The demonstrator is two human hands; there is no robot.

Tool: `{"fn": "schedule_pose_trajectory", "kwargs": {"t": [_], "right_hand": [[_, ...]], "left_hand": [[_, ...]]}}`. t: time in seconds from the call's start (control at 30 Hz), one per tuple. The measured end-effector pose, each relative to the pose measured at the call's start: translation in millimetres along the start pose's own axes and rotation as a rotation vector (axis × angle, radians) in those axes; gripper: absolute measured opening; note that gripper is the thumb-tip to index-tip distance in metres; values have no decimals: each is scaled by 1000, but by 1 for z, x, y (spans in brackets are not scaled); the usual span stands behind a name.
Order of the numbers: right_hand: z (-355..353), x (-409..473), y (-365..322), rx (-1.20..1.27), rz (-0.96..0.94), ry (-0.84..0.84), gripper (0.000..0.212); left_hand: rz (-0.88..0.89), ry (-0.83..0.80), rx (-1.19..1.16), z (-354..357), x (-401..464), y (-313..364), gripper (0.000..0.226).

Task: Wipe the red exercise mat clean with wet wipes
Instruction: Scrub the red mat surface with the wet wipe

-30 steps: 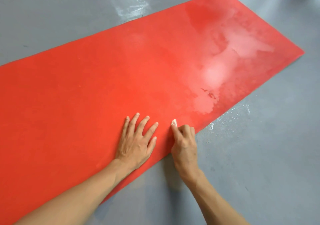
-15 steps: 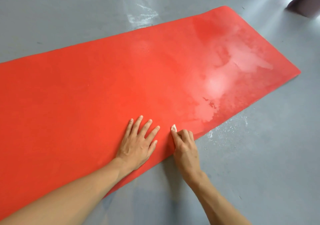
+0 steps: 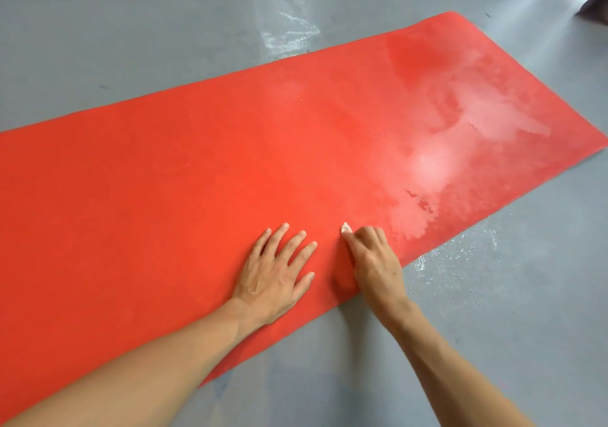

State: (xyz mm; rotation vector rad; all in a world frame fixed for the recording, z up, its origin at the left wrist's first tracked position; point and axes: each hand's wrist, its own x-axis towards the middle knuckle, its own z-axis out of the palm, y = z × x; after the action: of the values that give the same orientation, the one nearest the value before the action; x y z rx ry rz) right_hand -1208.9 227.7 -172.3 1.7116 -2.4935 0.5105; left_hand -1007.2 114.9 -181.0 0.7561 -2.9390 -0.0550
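Left hand [image 3: 274,270]: flat, fingers spread, pinning red mat [image 3: 164,180] against sliding.
Right hand [image 3: 373,259]: pinching small wipe [image 3: 345,228] (mostly hidden) for scrubbing.

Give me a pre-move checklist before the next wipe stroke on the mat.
1. Wipe in hand: ok. Right hand pinches a small white wad.
2. Wipe on the mat: ok, wad touches the red mat.
3. Mat held down: ok. Left hand lies flat, fingers spread.
4. Mat lying flat: ok where visible; the left end runs out of view.
5. Wipe still damp: cannot tell, only its tip shows.
6. Unwiped area left: ok to continue. The wet sheen covers only the right part.
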Motion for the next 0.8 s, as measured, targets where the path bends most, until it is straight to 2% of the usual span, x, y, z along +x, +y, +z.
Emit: {"fn": "schedule_pose_trajectory", "kwargs": {"t": [0.13, 0.17, 0.3, 0.37, 0.47, 0.57, 0.63, 0.7, 0.8], "right_hand": [[-3, 26, 34, 14, 380, 90, 38], [-1, 28, 24, 39, 402, 100, 36], [3, 12, -30, 159, 213, 55, 36], [1, 8, -34, 194, 164, 12, 36], [-9, 15, -17, 284, 151, -57, 25], [-18, 20, -8, 377, 203, -49, 11], [-16, 21, -6, 341, 240, -21, 20], [-13, 23, -5, 182, 240, 50, 32], [-13, 23, -5, 97, 150, 139, 29]], "left_hand": [[-29, -25, -10, -1, -1, 2, 60], [-34, -28, -11, -1, -1, 2, 60], [-23, -13, -18, -2, -1, 1, 59], [-23, 0, -20, -2, -1, 2, 59], [-24, 7, -24, -1, -1, 3, 58], [-23, 10, -22, 0, -1, 1, 58], [-21, 16, -22, 1, -1, 1, 58], [-20, 15, -28, 1, -1, 1, 57], [-16, 22, -26, 1, -1, 1, 57]]}}
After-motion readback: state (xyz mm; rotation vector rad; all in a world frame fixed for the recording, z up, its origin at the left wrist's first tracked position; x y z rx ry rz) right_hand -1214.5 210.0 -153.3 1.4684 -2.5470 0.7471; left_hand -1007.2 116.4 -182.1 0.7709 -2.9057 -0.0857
